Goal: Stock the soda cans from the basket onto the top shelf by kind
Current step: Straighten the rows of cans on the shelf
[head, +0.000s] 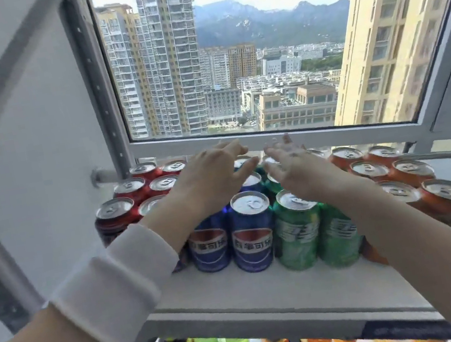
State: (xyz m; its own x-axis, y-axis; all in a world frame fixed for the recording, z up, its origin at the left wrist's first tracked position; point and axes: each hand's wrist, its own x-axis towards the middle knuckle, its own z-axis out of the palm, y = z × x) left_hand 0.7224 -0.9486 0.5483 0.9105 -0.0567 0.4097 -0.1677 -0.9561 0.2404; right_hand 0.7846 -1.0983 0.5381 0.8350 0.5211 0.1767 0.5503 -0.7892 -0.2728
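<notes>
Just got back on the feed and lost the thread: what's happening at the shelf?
A person reaches both hands over the top shelf, fingers spread and holding nothing: left hand above the blue Pepsi cans, right hand above the green cans. Cans stand upright grouped by colour: red cans far left, then blue, green, orange cans on the right. No basket is in view.
</notes>
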